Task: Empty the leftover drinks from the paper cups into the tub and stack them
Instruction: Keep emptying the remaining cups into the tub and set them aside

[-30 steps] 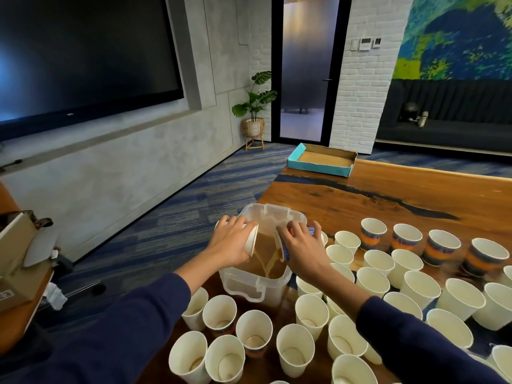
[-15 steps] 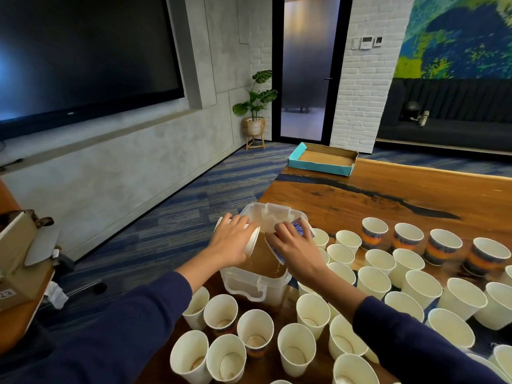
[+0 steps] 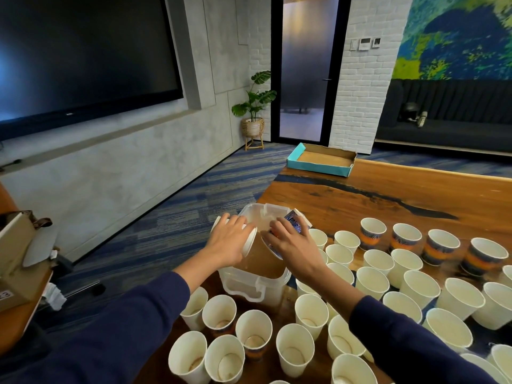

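A clear plastic tub (image 3: 250,285) stands at the table's left edge, holding brown liquid. My left hand (image 3: 228,241) grips a white paper cup (image 3: 249,242) tipped on its side over the tub, mouth facing right. My right hand (image 3: 292,242) holds a blue-patterned paper cup (image 3: 295,223) tilted mouth-down over the tub. No stream shows from either cup. Several upright paper cups surround the tub, among them a near one (image 3: 253,332) with drink left at the bottom.
A wooden table (image 3: 374,195) carries several more cups to the right, some blue-and-orange patterned (image 3: 372,234). A teal cardboard tray (image 3: 321,163) sits at the far corner. Carpet floor lies left of the table, with a box-laden chair at far left.
The brown streams seen pouring from both cups a second ago have stopped. My right hand has tipped its cup further, mouth down. Both hands stay over the tub.
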`<action>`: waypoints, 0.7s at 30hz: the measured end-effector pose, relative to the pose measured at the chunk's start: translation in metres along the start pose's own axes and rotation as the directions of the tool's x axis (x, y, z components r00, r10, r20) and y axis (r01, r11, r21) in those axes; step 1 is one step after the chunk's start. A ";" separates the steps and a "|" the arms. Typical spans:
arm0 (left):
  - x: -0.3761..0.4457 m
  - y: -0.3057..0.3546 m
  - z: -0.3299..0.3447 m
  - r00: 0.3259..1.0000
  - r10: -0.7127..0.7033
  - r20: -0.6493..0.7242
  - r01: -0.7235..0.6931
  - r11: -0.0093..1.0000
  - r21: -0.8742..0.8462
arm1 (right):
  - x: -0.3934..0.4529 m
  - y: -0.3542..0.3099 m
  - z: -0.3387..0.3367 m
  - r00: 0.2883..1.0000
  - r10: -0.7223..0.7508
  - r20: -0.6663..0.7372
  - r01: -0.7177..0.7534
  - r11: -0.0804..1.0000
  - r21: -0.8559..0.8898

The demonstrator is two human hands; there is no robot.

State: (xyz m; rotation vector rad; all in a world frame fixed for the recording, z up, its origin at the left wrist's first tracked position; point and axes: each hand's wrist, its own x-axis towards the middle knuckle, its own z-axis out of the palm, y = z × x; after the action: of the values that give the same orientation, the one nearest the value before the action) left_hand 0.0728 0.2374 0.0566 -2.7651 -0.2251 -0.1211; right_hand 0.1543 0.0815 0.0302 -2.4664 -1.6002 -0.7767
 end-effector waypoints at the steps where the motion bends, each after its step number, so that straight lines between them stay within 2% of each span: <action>1: 0.000 0.000 0.000 1.000 0.002 -0.003 -0.002 1.000 0.001 | 0.000 0.000 -0.001 1.000 0.013 -0.007 -0.013 1.000 0.007; 7: 0.002 -0.002 -0.001 1.000 0.017 -0.002 -0.017 0.999 0.030 | 0.000 -0.001 -0.001 0.994 -0.091 -0.061 0.092 0.996 0.021; 9: 0.006 -0.009 -0.003 1.000 -0.014 -0.002 0.014 0.999 -0.031 | 0.001 0.003 -0.002 0.990 -0.118 -0.081 0.119 0.993 0.005; 11: 0.013 -0.021 -0.009 0.996 -0.091 -0.014 0.089 0.986 -0.140 | 0.003 0.008 -0.004 0.990 -0.086 -0.112 0.087 0.996 0.004; 13: 0.017 -0.029 -0.013 0.994 -0.109 -0.016 0.104 0.981 -0.164 | 0.004 0.009 -0.006 0.993 -0.044 -0.110 0.046 0.999 0.016; 17: 0.008 -0.018 -0.004 0.999 0.009 0.048 -0.005 0.997 -0.075 | -0.006 0.006 0.001 0.965 -0.260 -0.041 0.256 0.963 -0.089; 21: 0.006 -0.016 0.004 0.998 -0.062 0.015 0.062 0.998 -0.011 | -0.009 0.015 -0.004 0.992 -0.081 -0.098 0.077 0.996 -0.048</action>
State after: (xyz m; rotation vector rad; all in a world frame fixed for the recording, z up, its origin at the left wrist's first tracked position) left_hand 0.0757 0.2546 0.0587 -2.7716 -0.3154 -0.1178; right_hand 0.1630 0.0666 0.0321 -2.3644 -1.6717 -0.9398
